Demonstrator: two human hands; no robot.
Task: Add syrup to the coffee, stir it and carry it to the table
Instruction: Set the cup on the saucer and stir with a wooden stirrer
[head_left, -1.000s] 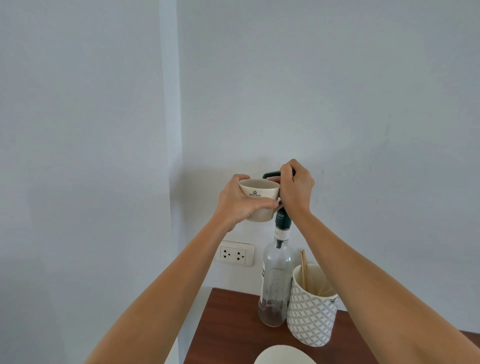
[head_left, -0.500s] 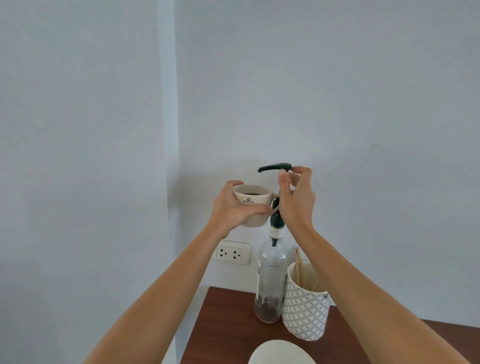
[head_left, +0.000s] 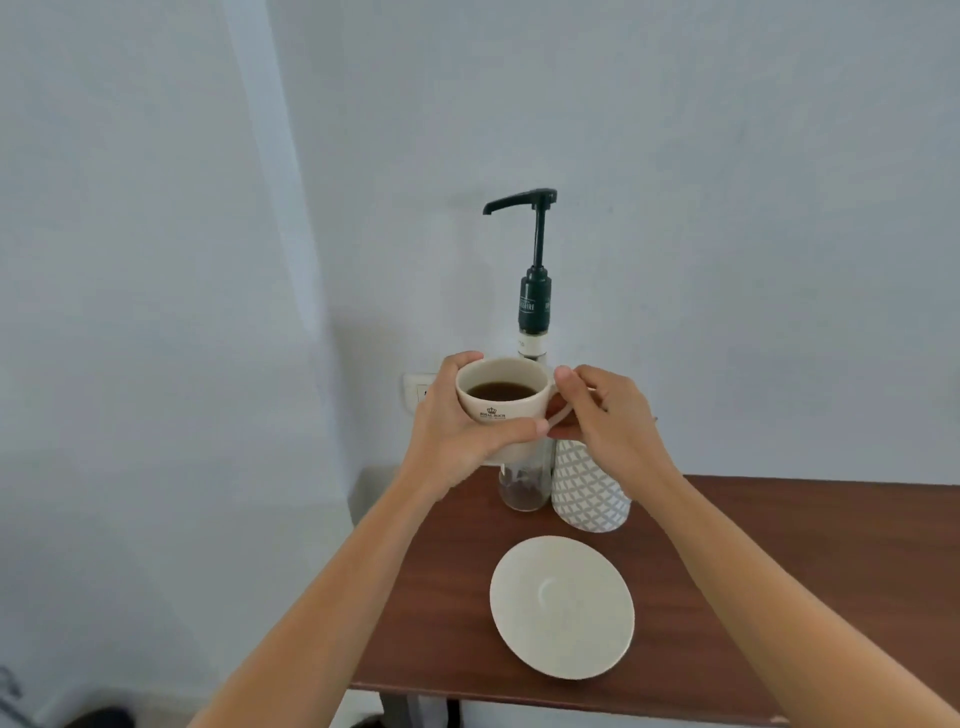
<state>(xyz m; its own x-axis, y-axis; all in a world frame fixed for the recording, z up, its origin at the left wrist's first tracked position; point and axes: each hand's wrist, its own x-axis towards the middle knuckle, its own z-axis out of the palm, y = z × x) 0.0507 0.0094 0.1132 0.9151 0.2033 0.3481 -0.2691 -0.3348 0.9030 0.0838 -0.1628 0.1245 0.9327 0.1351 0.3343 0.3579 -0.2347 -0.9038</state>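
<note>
L hand (head_left: 462, 431) fingers wrapped round cup (head_left: 501, 402), R hand (head_left: 605, 421) fingers pinching its handle w/ saucer (head_left: 562, 607) below: any tilt could slosh coffee (head_left: 500, 391) over rim.

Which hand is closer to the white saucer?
Neither clearly. Left hand and right hand both hold the coffee cup above and behind the saucer.
</note>
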